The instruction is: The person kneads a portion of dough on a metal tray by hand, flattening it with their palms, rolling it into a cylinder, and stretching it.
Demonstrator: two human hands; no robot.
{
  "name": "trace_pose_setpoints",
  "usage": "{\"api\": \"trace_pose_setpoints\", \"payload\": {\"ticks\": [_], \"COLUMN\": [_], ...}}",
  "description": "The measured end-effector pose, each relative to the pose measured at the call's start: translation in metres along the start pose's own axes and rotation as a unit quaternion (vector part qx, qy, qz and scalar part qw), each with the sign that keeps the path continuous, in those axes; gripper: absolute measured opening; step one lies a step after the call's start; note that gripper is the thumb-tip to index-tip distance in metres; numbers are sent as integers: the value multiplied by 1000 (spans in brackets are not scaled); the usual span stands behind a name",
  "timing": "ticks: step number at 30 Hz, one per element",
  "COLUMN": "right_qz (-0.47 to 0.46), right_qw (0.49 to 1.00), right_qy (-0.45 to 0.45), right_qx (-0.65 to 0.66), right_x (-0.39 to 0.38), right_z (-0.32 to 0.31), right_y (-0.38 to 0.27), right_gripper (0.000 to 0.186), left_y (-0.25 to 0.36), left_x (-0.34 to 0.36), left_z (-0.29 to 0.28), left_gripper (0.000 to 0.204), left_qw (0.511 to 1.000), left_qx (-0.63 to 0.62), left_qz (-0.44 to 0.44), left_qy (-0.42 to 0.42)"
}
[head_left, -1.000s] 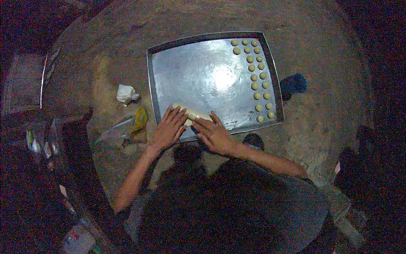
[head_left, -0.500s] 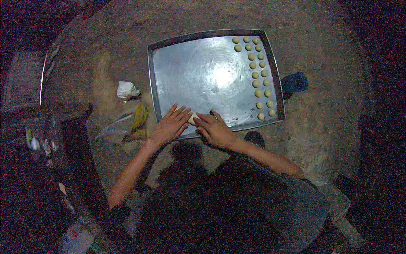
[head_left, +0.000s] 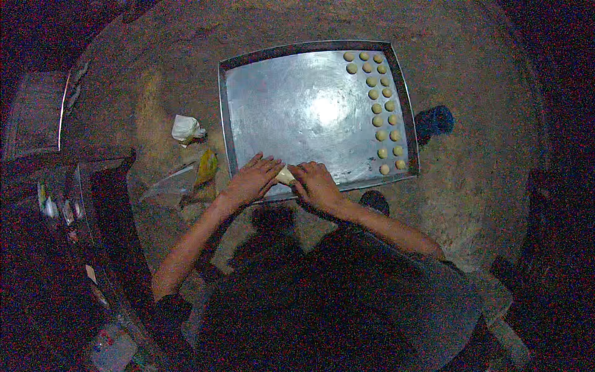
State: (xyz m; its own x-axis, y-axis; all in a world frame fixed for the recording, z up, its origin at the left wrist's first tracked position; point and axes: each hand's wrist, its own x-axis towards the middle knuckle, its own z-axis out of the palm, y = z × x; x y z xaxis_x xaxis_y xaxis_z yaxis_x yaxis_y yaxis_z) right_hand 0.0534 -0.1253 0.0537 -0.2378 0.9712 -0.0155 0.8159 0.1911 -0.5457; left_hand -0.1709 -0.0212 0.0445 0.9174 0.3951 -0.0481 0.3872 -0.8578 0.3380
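A pale piece of dough (head_left: 286, 176) lies at the near left of a wide metal tray (head_left: 285, 105), between my two hands. My left hand (head_left: 251, 180) rests over its left end with the fingers stretched out and slightly apart. Around its right end bend the fingers of my right hand (head_left: 317, 186), with the thumb close to the dough. Much of the piece is hidden under both hands. Several small round dough balls (head_left: 377, 108) stand in rows along the tray's right side.
Left of the tray sit a crumpled white bag (head_left: 186, 129) and a yellowish plastic packet (head_left: 207, 168). A dark blue object (head_left: 439, 119) is against the tray's right wall. Dim household items (head_left: 59, 208) stand at the far left.
My right hand's fingers have drawn together and bent more, and more of the dough shows between the hands. The left hand stays almost in place.
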Motion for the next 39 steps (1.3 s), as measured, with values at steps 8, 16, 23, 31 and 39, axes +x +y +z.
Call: {"api": "trace_pose_setpoints", "payload": {"ticks": [8,16,23,31,39], "right_qz": [12,-6,-13,-16,17], "right_qw": [1000,1000,1000,995,996], "right_qy": [4,-6,-3,-72,-83], "right_qx": [1,12,13,65,37], "right_x": [-1,-1,0,6,9], "right_z": [4,5,11,-1,-2], "right_y": [1,8,12,8,9], "right_gripper": [47,53,51,46,54], "left_y": [9,3,12,18,21], "left_x": [2,-4,-6,-9,3], "left_z": [-19,-18,-20,-20,-26], "left_gripper": [54,58,56,54,46], "left_qw": [998,999,999,999,993], "left_qx": [-33,-31,-17,-39,-86], "left_qz": [-28,-21,-23,-28,-45], "left_qy": [-42,-35,-24,-14,-62]}}
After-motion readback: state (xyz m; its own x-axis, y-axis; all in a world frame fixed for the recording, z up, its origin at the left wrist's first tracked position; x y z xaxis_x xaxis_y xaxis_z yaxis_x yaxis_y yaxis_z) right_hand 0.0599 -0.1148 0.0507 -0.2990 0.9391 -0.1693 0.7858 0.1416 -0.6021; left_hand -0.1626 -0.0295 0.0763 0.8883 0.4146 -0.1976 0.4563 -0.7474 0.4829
